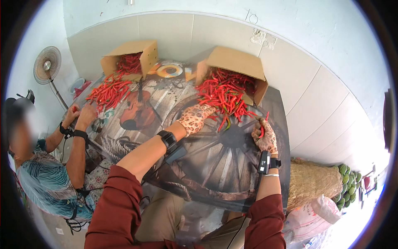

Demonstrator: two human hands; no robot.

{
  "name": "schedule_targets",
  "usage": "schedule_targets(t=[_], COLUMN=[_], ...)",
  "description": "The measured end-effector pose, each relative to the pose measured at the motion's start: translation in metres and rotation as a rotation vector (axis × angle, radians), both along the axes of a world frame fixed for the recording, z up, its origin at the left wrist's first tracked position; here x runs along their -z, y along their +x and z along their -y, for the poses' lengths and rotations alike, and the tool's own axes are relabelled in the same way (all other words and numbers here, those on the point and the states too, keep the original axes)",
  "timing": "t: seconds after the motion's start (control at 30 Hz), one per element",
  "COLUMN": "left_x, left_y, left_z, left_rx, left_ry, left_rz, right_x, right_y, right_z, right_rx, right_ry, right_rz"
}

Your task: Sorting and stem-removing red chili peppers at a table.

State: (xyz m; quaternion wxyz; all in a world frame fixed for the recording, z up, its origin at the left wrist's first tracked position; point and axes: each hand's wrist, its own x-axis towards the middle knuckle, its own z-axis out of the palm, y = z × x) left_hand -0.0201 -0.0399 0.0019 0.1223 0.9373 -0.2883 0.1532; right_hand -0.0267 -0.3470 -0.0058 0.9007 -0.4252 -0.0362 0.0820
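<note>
My right hand (265,138), in a leopard-print glove, is closed around red chili peppers (261,130), one of which points up past the fingers. It hovers over the right side of the printed tabletop (217,165). My left hand (196,118), gloved in the same print, reaches to the near left edge of a heap of red chilies (225,96). Its fingertips touch or nearly touch the peppers, and whether they grip one is unclear. The heap spills from a cardboard box (238,57) lying on its side. A greenish chili (228,123) lies at the heap's front.
At left, another person's hands (87,115) work beside a second chili pile (110,91) and tipped cardboard box (133,48). A standing fan (47,65) is behind them. Right of the table are a straw-colored bundle (314,180), a woven sack (311,218) and several watermelons (348,183).
</note>
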Motion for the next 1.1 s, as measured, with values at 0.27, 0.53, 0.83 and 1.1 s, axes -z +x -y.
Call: schedule_targets(t=[0.27, 0.53, 0.83, 1.1], left_x=[0.005, -0.011, -0.026, 0.006], left_y=[0.013, 0.005, 0.036, -0.001], left_z=[0.006, -0.001, -0.005, 0.015], left_rx=[0.015, -0.088, -0.081, 0.020], left_ry=[0.025, -0.011, 0.015, -0.109], left_rz=[0.006, -0.051, -0.236, -0.138], right_x=[0.001, -0.002, -0.004, -0.002], right_y=[0.004, -0.003, 0.001, -0.001], right_z=[0.000, 0.001, -0.004, -0.001], right_rx=[-0.003, 0.014, 0.006, 0.010], right_ry=[-0.010, -0.024, -0.030, -0.046], right_rz=[0.004, 0.002, 0.017, 0.013])
